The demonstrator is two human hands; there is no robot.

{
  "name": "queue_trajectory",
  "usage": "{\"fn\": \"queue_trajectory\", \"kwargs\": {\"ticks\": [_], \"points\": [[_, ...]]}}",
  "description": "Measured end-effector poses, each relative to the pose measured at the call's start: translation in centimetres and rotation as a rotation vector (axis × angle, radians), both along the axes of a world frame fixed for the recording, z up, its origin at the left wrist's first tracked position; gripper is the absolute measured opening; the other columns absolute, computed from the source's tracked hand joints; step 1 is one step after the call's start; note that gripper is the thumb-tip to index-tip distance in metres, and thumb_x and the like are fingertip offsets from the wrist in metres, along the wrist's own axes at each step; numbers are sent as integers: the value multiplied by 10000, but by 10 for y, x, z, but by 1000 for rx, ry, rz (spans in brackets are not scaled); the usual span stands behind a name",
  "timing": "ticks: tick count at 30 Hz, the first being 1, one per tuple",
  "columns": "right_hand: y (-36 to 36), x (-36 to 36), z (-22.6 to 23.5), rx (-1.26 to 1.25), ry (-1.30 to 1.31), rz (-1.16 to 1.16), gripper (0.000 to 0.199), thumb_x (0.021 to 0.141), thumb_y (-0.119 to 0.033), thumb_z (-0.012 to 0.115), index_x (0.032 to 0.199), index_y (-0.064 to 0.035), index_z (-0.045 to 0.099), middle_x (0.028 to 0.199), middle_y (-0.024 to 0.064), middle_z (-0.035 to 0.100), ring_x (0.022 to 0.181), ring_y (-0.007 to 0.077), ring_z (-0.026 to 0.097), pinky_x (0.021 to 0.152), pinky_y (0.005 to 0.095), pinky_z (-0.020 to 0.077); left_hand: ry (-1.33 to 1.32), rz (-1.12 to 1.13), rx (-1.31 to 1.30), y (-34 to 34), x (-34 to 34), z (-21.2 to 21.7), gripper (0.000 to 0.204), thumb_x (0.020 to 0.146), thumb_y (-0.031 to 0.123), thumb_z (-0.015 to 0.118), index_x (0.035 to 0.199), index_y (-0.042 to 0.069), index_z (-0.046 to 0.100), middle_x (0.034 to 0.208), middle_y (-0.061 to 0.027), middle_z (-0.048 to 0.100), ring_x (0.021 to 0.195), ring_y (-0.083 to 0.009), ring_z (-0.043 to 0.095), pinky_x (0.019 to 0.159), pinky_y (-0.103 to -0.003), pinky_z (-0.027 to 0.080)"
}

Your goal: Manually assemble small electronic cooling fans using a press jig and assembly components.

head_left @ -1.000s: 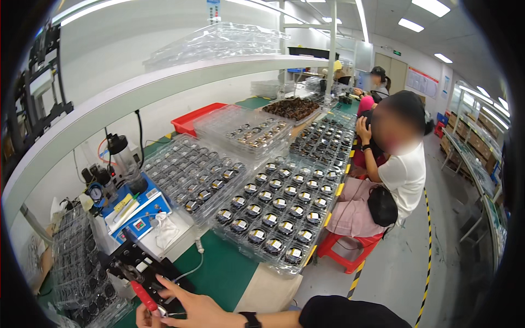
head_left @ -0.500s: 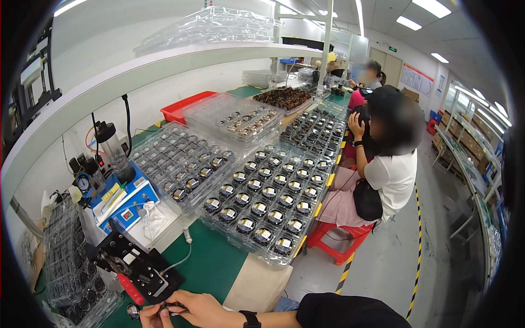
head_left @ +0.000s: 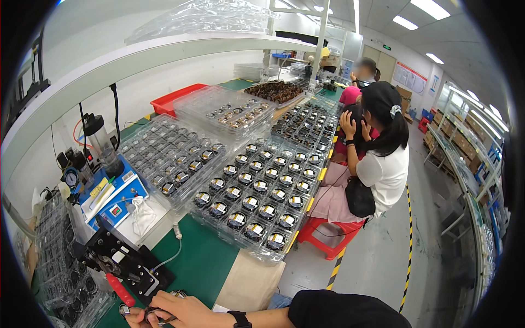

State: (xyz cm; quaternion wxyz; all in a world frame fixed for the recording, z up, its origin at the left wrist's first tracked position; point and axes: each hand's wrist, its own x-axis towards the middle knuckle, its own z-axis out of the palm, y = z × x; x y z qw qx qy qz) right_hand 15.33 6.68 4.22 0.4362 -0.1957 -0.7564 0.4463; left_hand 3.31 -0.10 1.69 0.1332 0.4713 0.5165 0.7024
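At the lower edge my left hand (head_left: pixel 138 319) and my right hand (head_left: pixel 183 312) meet, fingertips pinched together. Between them is a small dark part with a rounded edge, mostly hidden by the fingers. A sliver of metal shows at my right fingertips; its kind is unclear. One round black part with a pale label (head_left: pixel 124 310) lies by my left fingers, and a second round part (head_left: pixel 178 294) peeks out behind my right hand. Just beyond the hands stands a black bench fixture (head_left: pixel 123 257) with a red handle (head_left: pixel 120 290).
Clear plastic trays (head_left: pixel 257 188) of round labelled parts cover the green bench, with stacked trays (head_left: pixel 57 262) at the left. A blue device (head_left: pixel 115 194) stands behind the fixture. Beige card (head_left: pixel 251 279) lies at the near edge. A co-worker (head_left: pixel 383 158) sits on a red stool to the right.
The whole view has shifted slightly, so the bench sits further left. A round part now shows behind my right hand. My hands stay together; the co-worker has turned their head away.
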Motion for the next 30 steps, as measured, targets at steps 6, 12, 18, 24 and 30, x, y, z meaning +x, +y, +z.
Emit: {"fn": "queue_trajectory", "kwargs": {"ticks": [6,12,18,24,30], "points": [[-1,-1,0,-58,-55,8,174,890,-109,544,1052,-99,482,923,86,534,762,342,590,586,413,464,64,-18,-5,-1,-2,0,205,907,115,627,980,44,449,949,-47,500,834,-136,496,727,-259,440],[19,65,13,32,-189,-99,201,800,-165,723,918,-71,591,905,52,657,645,215,638,534,316,494,514,-252,-80,1,-11,21,442,735,118,718,1088,-28,496,964,-129,586,860,-167,547,765,-307,438],[137,192,51,352,-494,-705,161,779,-41,669,907,-97,588,851,80,675,775,281,671,647,354,521,152,187,-317,-11,-49,32,393,701,70,697,1051,3,533,973,-104,571,870,-182,526,788,-299,411],[331,338,50,289,-514,-1206,149,780,-111,673,901,-55,606,852,116,688,788,276,670,681,340,510,841,536,-548,1,-91,15,476,656,57,702,1101,34,535,1017,-100,558,977,-266,517,842,-358,422],[409,388,-16,57,-565,-1310,258,754,-157,691,973,-24,655,854,147,691,791,301,669,729,362,517,607,431,-666,-3,-87,16,541,616,77,734,1123,27,552,1043,-126,553,1026,-322,509,886,-412,420]]}}
